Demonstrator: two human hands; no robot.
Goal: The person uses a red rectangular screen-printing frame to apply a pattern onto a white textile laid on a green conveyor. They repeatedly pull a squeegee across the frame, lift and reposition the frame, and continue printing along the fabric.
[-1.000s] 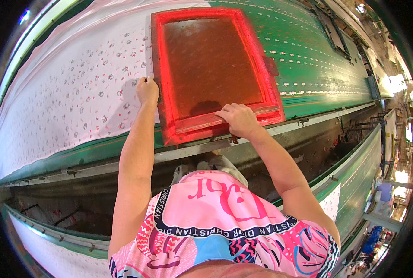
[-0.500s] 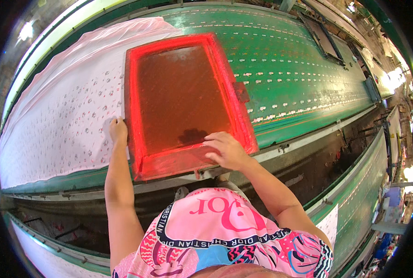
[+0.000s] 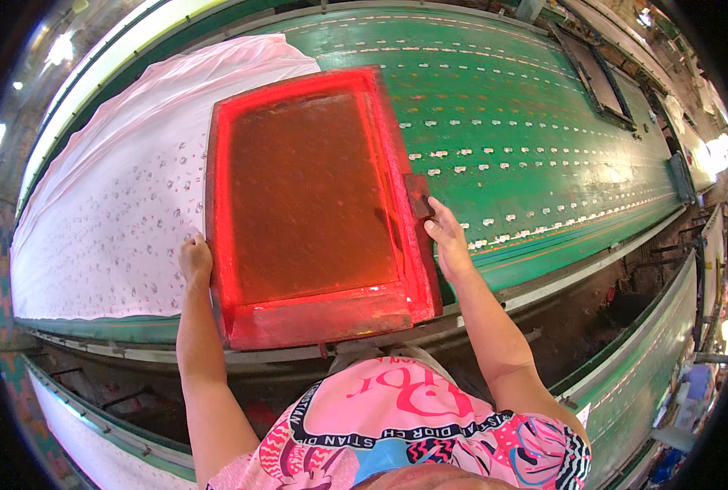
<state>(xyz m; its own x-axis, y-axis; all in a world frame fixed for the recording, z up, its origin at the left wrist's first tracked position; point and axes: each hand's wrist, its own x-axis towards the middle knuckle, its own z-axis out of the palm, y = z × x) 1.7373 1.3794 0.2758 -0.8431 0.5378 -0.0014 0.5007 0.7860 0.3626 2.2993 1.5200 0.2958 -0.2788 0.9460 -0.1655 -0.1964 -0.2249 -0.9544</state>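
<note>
A red-stained screen-printing frame (image 3: 315,320) with a dark reddish-brown mesh lies before me. Its left part overlaps a white printed cloth, and its right part is over the green table. My left hand (image 3: 196,260) is closed around the frame's left edge, low down. On the opposite side my right hand (image 3: 447,233) grips the frame's right edge, fingers at a small dark red block (image 3: 418,194) fixed there. The underside of the frame is hidden, so I cannot tell whether it touches the cloth.
The cloth (image 3: 111,220), with small dark and red motifs, bunches into pinkish folds at its far side. Rows of small white marks run along the green table (image 3: 535,188). A dark empty frame (image 3: 597,77) stands far right. Another long table (image 3: 654,343) lies beyond the aisle.
My right hand has gone from the frame's near rail to its right edge and taken hold there. The frame has shifted a little left and nearer, with my left hand still on it.
</note>
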